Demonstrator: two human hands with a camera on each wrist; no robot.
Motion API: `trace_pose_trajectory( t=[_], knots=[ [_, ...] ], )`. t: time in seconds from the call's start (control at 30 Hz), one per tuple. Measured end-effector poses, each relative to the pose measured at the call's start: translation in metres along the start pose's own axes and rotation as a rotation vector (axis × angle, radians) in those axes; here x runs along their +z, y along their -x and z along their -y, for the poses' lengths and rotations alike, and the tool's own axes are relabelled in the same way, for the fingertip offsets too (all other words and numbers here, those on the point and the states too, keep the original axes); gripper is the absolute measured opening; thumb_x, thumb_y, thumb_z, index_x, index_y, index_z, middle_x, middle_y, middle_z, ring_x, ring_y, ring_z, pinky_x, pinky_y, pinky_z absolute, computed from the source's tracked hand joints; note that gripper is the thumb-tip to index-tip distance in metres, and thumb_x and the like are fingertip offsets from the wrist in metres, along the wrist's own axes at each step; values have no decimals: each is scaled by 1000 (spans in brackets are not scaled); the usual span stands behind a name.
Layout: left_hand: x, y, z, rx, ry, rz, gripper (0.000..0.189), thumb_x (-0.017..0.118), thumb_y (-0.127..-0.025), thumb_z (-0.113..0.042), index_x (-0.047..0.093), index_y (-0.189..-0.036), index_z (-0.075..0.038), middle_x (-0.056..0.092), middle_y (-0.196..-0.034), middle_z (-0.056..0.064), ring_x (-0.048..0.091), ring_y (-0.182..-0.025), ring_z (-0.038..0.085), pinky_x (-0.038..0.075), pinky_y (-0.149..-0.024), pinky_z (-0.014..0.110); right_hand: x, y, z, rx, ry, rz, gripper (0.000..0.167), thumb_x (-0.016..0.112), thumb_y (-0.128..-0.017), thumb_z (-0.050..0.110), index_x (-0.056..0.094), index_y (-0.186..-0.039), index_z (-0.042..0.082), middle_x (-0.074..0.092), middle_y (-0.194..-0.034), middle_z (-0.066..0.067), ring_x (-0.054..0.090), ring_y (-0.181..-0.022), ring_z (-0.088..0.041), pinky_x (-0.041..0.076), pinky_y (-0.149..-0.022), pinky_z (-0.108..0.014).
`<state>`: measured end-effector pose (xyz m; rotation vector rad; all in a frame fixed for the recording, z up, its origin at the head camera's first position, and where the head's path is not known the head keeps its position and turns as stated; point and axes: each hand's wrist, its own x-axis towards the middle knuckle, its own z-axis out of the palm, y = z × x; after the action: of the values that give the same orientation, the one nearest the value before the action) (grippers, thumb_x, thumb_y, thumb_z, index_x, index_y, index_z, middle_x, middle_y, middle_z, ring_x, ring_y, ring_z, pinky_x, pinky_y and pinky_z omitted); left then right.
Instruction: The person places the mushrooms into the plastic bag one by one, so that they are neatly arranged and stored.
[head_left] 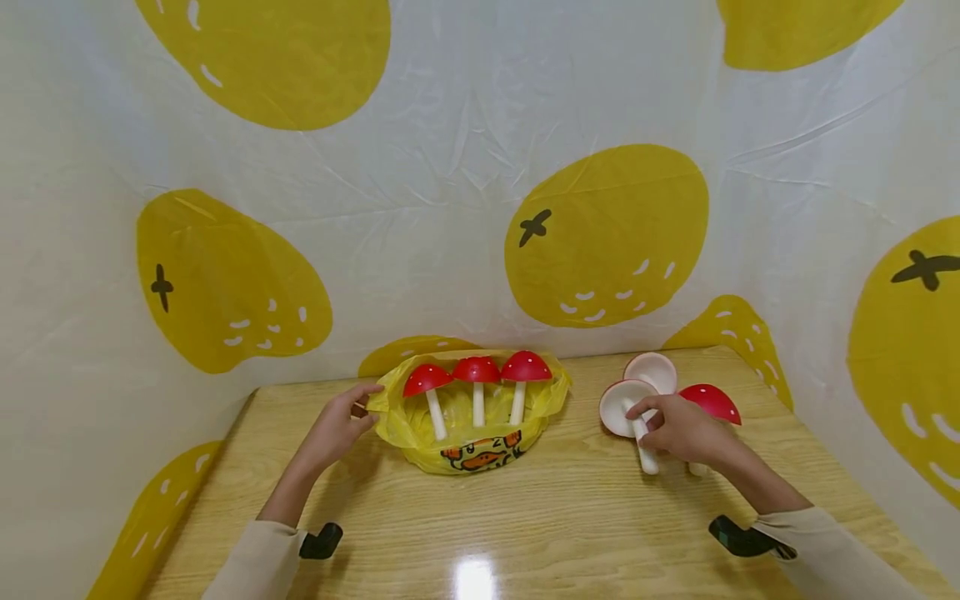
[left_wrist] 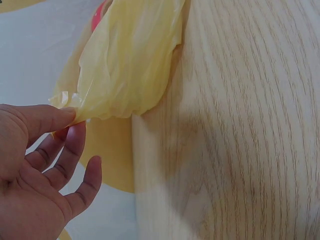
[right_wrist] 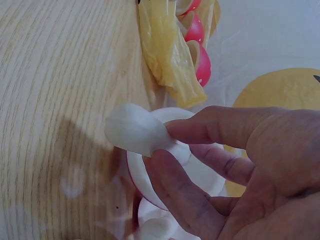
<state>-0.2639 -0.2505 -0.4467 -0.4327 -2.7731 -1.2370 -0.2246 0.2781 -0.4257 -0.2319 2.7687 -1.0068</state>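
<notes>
A yellow plastic bag (head_left: 420, 454) with a printed duck face lies spread at the table's back. Three toy mushrooms, red-capped with white stems, are in it, among them one at the left (head_left: 427, 379). My left hand (head_left: 339, 425) pinches the bag's left edge (left_wrist: 75, 111) between thumb and fingers. Over at the right, my right hand (head_left: 686, 429) pinches the white stem (right_wrist: 132, 129) of another toy mushroom (head_left: 617, 408), whose hollow white underside shows. Behind it is a mushroom with a pale underside (head_left: 654, 371); a red-capped one (head_left: 711, 402) is partly hidden by the hand.
The wooden table (head_left: 480, 517) ends at the back against a white cloth (head_left: 450, 167) printed with big yellow fruit. Cloth also hangs along the left and right sides. A dark strap end (head_left: 321, 542) juts from the left cuff, another (head_left: 738, 536) from the right.
</notes>
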Motion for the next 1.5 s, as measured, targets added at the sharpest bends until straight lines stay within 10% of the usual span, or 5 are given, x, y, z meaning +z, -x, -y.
trace_pose_trajectory(
  t=[0.57,1.0,1.5],
  knots=[
    [1,-2,0,17,-12,3,46,66,-95,2,57,-140,-3,58,-110,18,64,-96,30,54,-71,28,6,-7,3,-183,-75,-66,34,77,-85,7,73,-119,4,65,-101,-10,62,-85,-22,53,-67,-25],
    [2,-3,1,13,-21,-4,46,66,-95,2,58,-140,-3,58,-110,19,64,-96,30,54,-70,29,6,-11,15,-167,-133,-108,37,85,-83,26,73,-110,2,62,-85,-7,56,-77,-21,48,-61,-23],
    [0,-3,0,18,-15,1,46,65,-95,3,58,-140,-3,58,-110,19,64,-96,30,54,-70,28,8,-16,26,-276,-147,-64,27,72,-88,0,68,-115,-2,69,-106,-15,66,-88,-26,55,-70,-25]
  ],
)
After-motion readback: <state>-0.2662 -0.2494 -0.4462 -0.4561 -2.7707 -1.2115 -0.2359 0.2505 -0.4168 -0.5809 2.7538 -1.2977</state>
